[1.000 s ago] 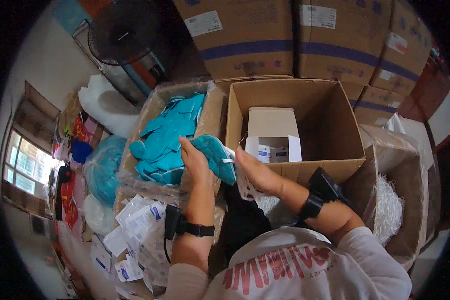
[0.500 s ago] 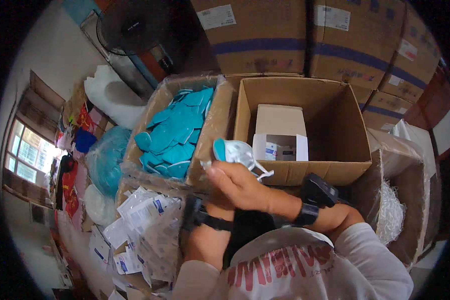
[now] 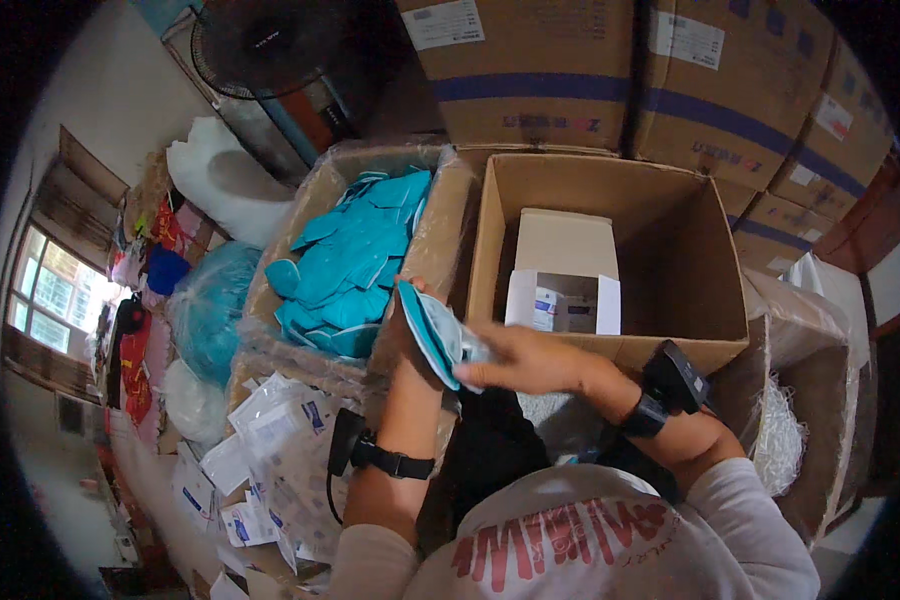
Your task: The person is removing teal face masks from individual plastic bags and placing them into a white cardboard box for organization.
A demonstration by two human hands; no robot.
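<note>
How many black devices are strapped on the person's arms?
2: one black device is on the left forearm, another black device on the right forearm. Both show plainly.

I read daylight coming from the window (image 3: 58, 290), partly blown out by glare. Above and right of it, the fan (image 3: 260, 45) sinks into shadow on my feed. Far right of it, cartons (image 3: 725, 90) bow with fisheye distortion; the right hand (image 3: 535, 357) blurs slightly.
</note>
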